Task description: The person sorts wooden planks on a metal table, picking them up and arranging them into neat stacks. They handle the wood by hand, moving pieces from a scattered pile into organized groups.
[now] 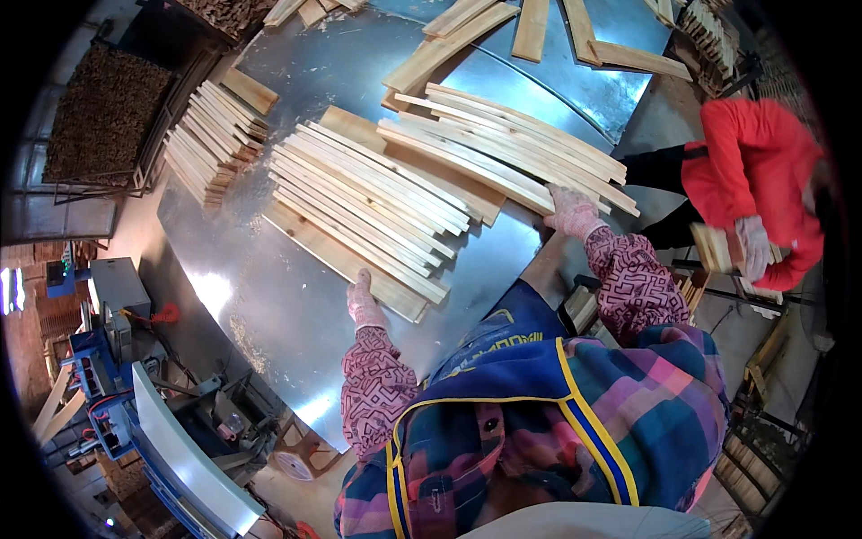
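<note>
A row of pale wooden slats (359, 193) lies on wider boards on the metal-topped table (224, 287). My left hand (364, 304), in a light glove, touches the near edge of the lowest wide board (314, 251) with its fingers stretched out. To the right lies a second bundle of wooden slats (503, 139), fanned a little at its ends. My gloved right hand (573, 212) is closed around the near end of a slat in that bundle; its fingertips are partly hidden.
More slats (211, 139) are stacked at the table's left edge. Loose boards (449, 49) lie at the far side. A person in red (750, 180) stands to the right, holding wood pieces (712, 248). Blue machinery (103, 386) stands at lower left.
</note>
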Action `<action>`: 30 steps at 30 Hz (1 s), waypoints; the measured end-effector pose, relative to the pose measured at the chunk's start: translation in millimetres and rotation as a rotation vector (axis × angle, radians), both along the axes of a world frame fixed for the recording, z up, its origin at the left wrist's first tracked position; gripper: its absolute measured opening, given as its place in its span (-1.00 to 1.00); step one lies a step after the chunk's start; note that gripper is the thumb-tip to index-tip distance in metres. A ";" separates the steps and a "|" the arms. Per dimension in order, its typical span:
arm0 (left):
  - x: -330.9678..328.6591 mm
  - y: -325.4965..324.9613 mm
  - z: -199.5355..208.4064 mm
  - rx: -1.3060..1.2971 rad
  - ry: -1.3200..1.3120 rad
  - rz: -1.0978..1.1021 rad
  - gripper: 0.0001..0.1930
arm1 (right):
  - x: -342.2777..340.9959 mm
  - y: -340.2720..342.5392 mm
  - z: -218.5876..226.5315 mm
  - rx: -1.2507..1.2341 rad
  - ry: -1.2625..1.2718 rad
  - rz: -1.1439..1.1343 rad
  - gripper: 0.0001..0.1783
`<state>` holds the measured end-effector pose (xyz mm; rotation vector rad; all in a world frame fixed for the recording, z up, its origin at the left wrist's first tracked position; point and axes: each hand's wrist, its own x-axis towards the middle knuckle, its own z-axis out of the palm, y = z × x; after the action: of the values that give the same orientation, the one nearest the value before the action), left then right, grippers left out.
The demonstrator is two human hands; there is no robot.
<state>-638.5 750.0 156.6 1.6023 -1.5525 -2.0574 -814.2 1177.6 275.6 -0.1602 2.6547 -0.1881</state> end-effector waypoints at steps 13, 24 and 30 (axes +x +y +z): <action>-27.1 36.4 7.4 -0.140 0.237 -0.066 -0.08 | -64.9 -79.4 -47.3 0.084 0.246 -0.076 -0.58; -41.6 41.7 27.8 -0.300 -0.046 -0.172 -0.04 | -94.5 -76.6 -24.3 -0.036 -0.222 0.138 -0.29; -17.8 -6.8 7.6 -0.213 0.102 -0.119 -0.03 | -101.5 -48.8 -59.6 -0.473 -0.484 0.051 -0.33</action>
<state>-656.3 743.2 164.2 1.3410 -1.7990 -1.9184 -915.7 1128.9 216.0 -0.2915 2.0845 -0.7376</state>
